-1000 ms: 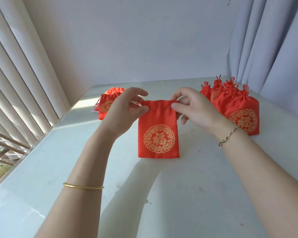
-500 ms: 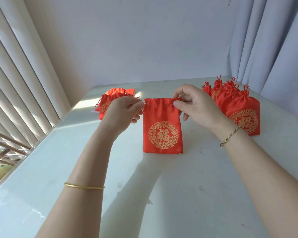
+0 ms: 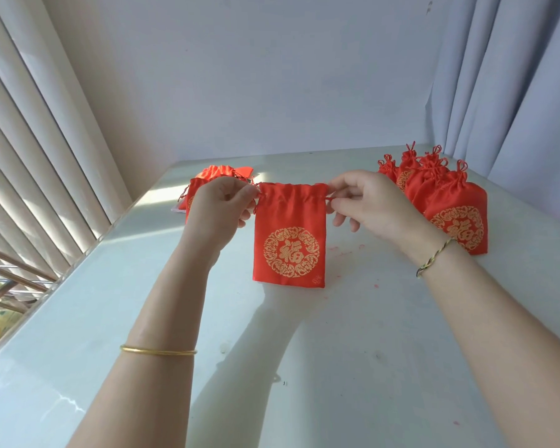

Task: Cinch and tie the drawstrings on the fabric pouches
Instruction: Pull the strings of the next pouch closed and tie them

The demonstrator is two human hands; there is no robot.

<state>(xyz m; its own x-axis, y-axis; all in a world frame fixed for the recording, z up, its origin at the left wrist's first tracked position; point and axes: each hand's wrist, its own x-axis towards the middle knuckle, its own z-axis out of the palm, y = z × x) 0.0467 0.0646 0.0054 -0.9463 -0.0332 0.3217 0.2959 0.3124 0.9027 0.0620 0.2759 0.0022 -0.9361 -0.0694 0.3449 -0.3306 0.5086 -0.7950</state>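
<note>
A red fabric pouch (image 3: 290, 240) with a gold round emblem hangs upright in front of me, its bottom edge near the white table (image 3: 337, 367). My left hand (image 3: 217, 210) pinches the drawstring at the pouch's top left corner. My right hand (image 3: 366, 202) pinches the drawstring at the top right corner. The pouch's mouth is slightly gathered between the two hands. The strings themselves are mostly hidden by my fingers.
A group of several cinched and tied red pouches (image 3: 446, 202) stands at the right. A pile of flat red pouches (image 3: 207, 179) lies at the back left, partly behind my left hand. White blinds (image 3: 29, 156) run along the left, curtains (image 3: 514, 92) on the right.
Both hands have lifted the pouch off the table and shifted their hold from its top edge to the drawstrings at each corner. The mouth has begun to gather.
</note>
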